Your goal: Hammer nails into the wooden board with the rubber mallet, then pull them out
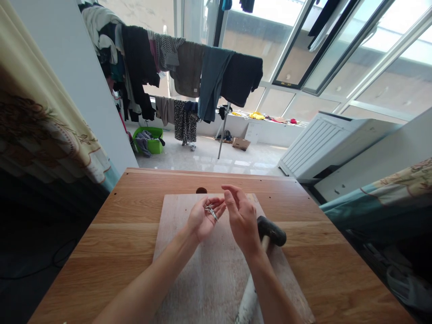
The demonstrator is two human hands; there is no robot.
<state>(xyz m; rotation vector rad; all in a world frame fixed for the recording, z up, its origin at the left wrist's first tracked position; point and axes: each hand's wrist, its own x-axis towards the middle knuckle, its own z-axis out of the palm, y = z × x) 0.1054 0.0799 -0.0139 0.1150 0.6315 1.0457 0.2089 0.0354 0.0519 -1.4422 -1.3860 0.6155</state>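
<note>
Nearest, the mallet (272,231) lies on the board (202,279): its pale handle (248,300) points to 6 o'clock, its black head is at 2 o'clock, and the right forearm passes above. The head should be heavy, perhaps of rubber; the handle seems stiff and is the proper place to grip. The right hand (243,218), at 1 o'clock, has fingers loosely bent toward the left hand and thumb raised; I see nothing held in it. The left hand (201,221), at 11 o'clock, is turned palm up, cupped but not closed. On it rest several thin metal nails (212,213). They look light, stiff and rather slippery, so each is best pinched at its middle, between thumb and fingertip. Farther, at 11 o'clock, the table (111,252) has a round hole (201,191); beyond, also toward 11, clothes (187,67) hang on a rack (224,130).
</note>
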